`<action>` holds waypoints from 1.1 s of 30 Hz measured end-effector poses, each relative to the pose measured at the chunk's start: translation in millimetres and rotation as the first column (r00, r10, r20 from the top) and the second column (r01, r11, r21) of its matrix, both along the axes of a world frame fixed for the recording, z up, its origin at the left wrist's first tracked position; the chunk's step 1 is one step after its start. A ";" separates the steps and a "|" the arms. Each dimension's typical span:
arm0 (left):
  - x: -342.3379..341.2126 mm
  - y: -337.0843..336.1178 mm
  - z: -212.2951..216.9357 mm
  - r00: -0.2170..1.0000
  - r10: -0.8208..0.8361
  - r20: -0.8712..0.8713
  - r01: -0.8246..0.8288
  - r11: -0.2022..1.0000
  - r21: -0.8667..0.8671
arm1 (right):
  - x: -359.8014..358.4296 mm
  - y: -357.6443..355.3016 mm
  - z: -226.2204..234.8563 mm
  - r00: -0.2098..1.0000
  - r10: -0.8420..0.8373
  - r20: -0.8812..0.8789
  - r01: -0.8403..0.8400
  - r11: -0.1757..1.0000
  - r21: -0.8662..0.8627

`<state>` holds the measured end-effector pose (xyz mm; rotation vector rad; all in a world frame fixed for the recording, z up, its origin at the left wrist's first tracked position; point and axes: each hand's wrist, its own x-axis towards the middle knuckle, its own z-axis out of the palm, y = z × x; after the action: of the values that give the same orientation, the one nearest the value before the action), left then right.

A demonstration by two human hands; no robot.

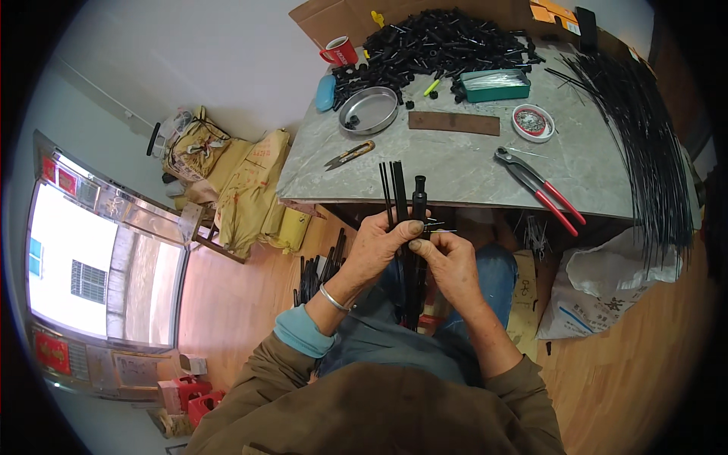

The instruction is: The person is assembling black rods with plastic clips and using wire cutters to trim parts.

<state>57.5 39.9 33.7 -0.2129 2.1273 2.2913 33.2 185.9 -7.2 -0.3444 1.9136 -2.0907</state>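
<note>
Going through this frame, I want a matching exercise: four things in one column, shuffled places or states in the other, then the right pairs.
Things
1. Black tube-like piece
2. Pliers
3. Metal dish
4. Green box

Places or states
A. Round, with a few small black parts in it
B. Filled with thin pale pieces
C. Gripped by the left hand, with the right hand close against it
D. Red-handled, lying at the near edge of the table

Right pairs: 1-C, 2-D, 3-A, 4-B
</note>
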 end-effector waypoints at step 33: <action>15.0 -28.6 -2.1 0.995 -0.098 -0.024 0.100 0.985 0.142 | -5.7 -6.9 6.4 0.940 0.223 0.256 -0.224 0.974 -0.028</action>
<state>72.5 11.3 31.7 -0.0847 1.9224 2.3830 27.5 179.0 -0.8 -0.2601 1.6434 -1.8831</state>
